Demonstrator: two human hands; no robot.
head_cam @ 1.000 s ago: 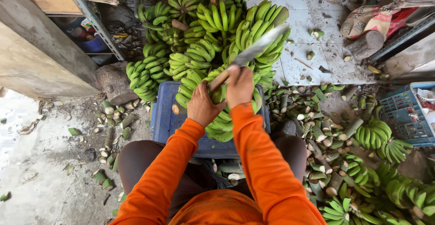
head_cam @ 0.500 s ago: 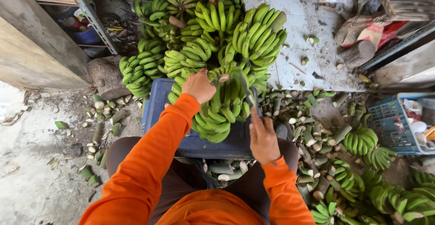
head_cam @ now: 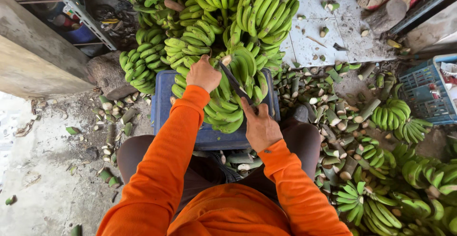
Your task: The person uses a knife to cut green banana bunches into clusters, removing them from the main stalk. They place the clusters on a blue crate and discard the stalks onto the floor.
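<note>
A large bunch of green bananas (head_cam: 228, 98) lies across a blue plastic crate (head_cam: 209, 136) in front of my knees. My left hand (head_cam: 203, 74) grips the top of the bunch near its cut stalk. In my right hand (head_cam: 259, 127) is the handle of a long dark knife (head_cam: 234, 84); the blade runs up and left into the bunch, close to the stalk. Both my sleeves are orange.
More green banana bunches (head_cam: 223, 7) are heaped behind the crate. Cut banana hands (head_cam: 390, 114) and several chopped stalk pieces (head_cam: 333, 107) litter the ground to the right. A blue basket (head_cam: 423, 93) stands at far right, a concrete wall (head_cam: 33, 60) at left.
My right hand swung the knife down from above the bunch and drew back towards me; the blade now lies in the bunch. My left hand stayed on the stalk end.
</note>
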